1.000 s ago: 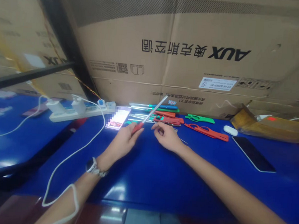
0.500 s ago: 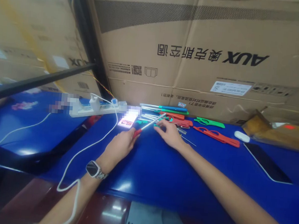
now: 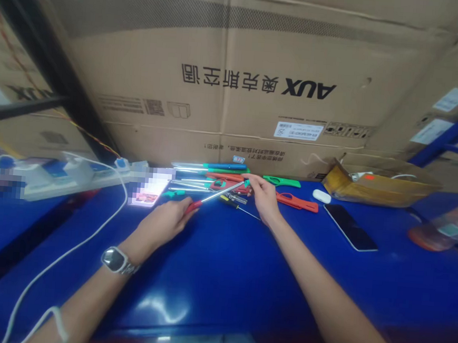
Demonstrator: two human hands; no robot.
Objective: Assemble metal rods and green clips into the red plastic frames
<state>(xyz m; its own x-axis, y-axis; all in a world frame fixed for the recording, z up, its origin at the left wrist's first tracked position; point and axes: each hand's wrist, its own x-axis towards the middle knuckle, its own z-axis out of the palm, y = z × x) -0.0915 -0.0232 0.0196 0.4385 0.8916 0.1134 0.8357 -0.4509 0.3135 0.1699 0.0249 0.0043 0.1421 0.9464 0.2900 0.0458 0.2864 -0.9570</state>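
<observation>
My left hand (image 3: 170, 217) is closed round the red handle of a slim tool with a long silver shaft (image 3: 219, 193). The shaft slants up to the right. At its far end, the fingers of my right hand (image 3: 264, 195) are pinched on a small green piece (image 3: 246, 183), which meets or nearly meets the tip. Behind my hands lie several silver-shafted tools with blue and green handles (image 3: 227, 167) and red looped plastic handles (image 3: 228, 184). A thin yellow-and-black screwdriver (image 3: 232, 202) lies beneath the shaft, and small teal pieces (image 3: 174, 193) lie near my left hand.
A lit phone (image 3: 152, 189) and a white power strip (image 3: 89, 179) with a trailing white cable are at left. A green looped handle (image 3: 281, 181), white case (image 3: 321, 196), dark phone (image 3: 350, 227), cut-open carton (image 3: 382, 186) and bottle (image 3: 442, 230) are at right. A large cardboard box (image 3: 254, 46) stands behind.
My view has swung right, bringing the bottle into sight. My right hand has brought the green piece to the shaft's tip; earlier it was held below the shaft.
</observation>
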